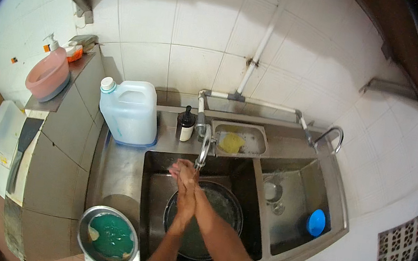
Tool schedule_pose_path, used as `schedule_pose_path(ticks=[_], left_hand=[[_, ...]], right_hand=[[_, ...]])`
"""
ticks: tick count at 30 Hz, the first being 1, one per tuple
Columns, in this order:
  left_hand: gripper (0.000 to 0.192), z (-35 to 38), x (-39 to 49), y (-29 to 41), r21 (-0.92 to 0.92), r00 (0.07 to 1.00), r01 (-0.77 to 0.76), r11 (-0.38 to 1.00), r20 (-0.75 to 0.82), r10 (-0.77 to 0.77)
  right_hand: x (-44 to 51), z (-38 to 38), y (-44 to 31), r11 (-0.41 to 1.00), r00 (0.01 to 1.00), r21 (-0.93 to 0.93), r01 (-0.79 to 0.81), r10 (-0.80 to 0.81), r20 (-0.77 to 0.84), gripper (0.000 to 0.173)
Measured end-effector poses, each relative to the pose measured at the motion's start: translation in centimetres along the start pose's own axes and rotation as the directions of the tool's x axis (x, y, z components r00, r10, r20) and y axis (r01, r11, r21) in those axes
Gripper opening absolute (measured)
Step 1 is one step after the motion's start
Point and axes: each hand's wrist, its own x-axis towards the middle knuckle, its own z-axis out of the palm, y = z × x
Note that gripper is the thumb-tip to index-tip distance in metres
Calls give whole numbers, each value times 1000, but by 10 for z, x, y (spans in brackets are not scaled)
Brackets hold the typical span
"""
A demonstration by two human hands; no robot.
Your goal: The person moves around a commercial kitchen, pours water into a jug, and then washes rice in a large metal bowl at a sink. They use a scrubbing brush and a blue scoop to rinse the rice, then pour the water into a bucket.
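Observation:
My left hand [184, 198] and my right hand [190, 176] are pressed against each other below the spout of a chrome tap [204, 145]. Their fingers reach forward, and I see no object between them, though the palms are hidden. Under them, a large round dark-rimmed pan [236, 208] of cloudy liquid sits in the left basin [156, 194] of a stainless steel sink. My forearms cover part of the pan. Behind the tap, a yellow sponge [232, 143] lies in a small recessed steel tray [260, 140].
A large plastic jerrycan [130, 115] and a dark pump bottle [185, 125] stand behind the left basin. A steel bowl of green liquid [110, 235] is at front left. The right basin [295, 192] holds a blue bowl [316, 222]. A spatula [25, 147] rests on the left ledge.

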Motion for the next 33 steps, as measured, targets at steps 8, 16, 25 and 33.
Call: schedule_pose_path(ticks=[8, 16, 25, 33], left_hand=[[122, 7, -94, 79, 12, 947, 215, 976, 242, -212], [46, -16, 63, -34, -748, 823, 415, 518, 66, -564], [39, 5, 48, -51, 318, 985, 164, 934, -3, -172], [49, -1, 6, -75, -131, 917, 65, 989, 399, -7]], right_hand=[[34, 34, -1, 442, 814, -766, 467, -552, 178, 25], [-12, -11, 13, 988, 937, 117, 97, -131, 325, 46], [-192, -32, -89, 56, 919, -963, 264, -317, 233, 34], [-183, 178, -196, -266, 408, -456, 849, -218, 887, 19]])
